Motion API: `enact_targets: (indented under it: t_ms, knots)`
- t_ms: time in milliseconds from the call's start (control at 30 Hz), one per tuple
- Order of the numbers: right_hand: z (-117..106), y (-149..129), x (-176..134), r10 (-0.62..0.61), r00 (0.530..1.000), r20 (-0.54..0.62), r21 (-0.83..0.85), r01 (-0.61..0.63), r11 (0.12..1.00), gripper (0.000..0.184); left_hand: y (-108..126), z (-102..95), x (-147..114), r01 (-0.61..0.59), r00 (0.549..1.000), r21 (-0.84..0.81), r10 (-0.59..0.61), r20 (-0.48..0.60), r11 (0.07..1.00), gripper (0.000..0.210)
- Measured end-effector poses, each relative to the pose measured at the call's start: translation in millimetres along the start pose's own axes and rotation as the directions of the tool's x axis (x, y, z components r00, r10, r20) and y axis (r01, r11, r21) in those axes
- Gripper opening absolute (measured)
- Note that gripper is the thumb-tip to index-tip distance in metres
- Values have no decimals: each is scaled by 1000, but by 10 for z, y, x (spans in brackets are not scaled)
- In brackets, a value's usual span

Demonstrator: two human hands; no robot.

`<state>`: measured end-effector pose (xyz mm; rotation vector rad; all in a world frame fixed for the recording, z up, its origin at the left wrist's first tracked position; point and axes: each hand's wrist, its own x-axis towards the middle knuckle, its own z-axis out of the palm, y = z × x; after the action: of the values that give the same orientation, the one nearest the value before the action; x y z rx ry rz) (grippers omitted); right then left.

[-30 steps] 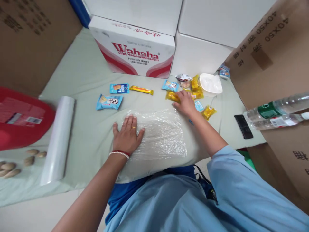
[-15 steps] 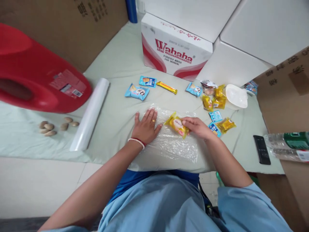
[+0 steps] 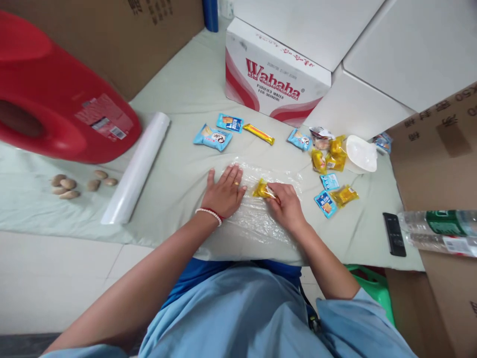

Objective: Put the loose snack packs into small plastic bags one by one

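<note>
One yellow packet [image 3: 261,189], its glossy wrapper crinkled and pinched to a ragged end, is in my grip over the middle of a sheet of clear plastic film [image 3: 257,223]. The film is thin, roughly rectangular and full of fine shiny wrinkles, spread on a soft, creased, pale green cloth [image 3: 179,199]. Beyond it lie a puffy pillow-shaped blue packet [image 3: 212,137] and a slim, straight golden stick packet [image 3: 258,134]. Off to my left is a smooth whitish roll [image 3: 136,171], a long cylinder, and past that some rounded brown ovals [image 3: 68,183]. To my right, near more crinkly yellow wrappers [image 3: 345,196], sits a shallow white bowl [image 3: 361,154] with rounded sides.

My left hand [image 3: 224,192] lies palm down on the film's left part, fingers spread and pointing away from me, thumb out to the right, grasping nothing. My right hand [image 3: 287,206] comes in from the right, elbow bent, fingers curled closed over the packet's right end; whether the packet touches the film, I can't tell.
</note>
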<state>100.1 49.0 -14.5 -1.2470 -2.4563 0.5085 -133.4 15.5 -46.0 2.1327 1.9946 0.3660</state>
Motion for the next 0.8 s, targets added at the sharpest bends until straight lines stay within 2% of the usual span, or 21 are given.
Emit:
enact_targets:
  t_ms: [100, 200, 267, 333, 367, 433, 500, 600, 700, 800]
  knots:
    - [50, -46, -22, -69, 996, 47, -26, 71, 997, 41, 1, -1, -12, -12, 1000, -9, 12, -15, 1000, 66]
    - [115, -105, -68, -68, 990, 122, -87, 79, 993, 46, -1, 6, -19, -14, 999, -19, 14, -33, 1000, 67]
    - [101, -55, -142, -68, 993, 101, -84, 77, 993, 53, -3, 8, -14, -14, 999, -21, 13, -34, 1000, 68]
    - [15, 116, -280, -16, 1000, -9, -83, 15, 996, 54, -2, 4, -7, -13, 999, -21, 12, -32, 1000, 68]
    - [-48, 245, -375, 49, 994, -94, -98, -58, 993, 52, 1, -1, -4, -12, 999, -21, 12, -30, 1000, 69]
    - [-179, 561, -597, 208, 940, -270, -143, -253, 957, 50, 10, -13, -1, -7, 1000, -20, 7, -22, 1000, 69]
    - [-285, 874, -828, 304, 884, -356, -199, -390, 899, 54, 19, -21, 0, -1, 1000, -16, 1, -8, 1000, 68]
    - [-375, 1168, -1113, 333, 884, -329, -269, -426, 864, 57, 26, -18, -1, 2, 1000, -10, -2, 1, 1000, 69]
    - [-443, 1241, -1289, 331, 902, -277, -303, -409, 861, 52, 25, -7, -8, 3, 1000, -7, -3, -12, 1000, 68]
    - [-527, 1271, -1381, 330, 915, -233, -303, -391, 869, 55, 19, 3, -15, -2, 1000, -8, 2, -19, 1000, 68]
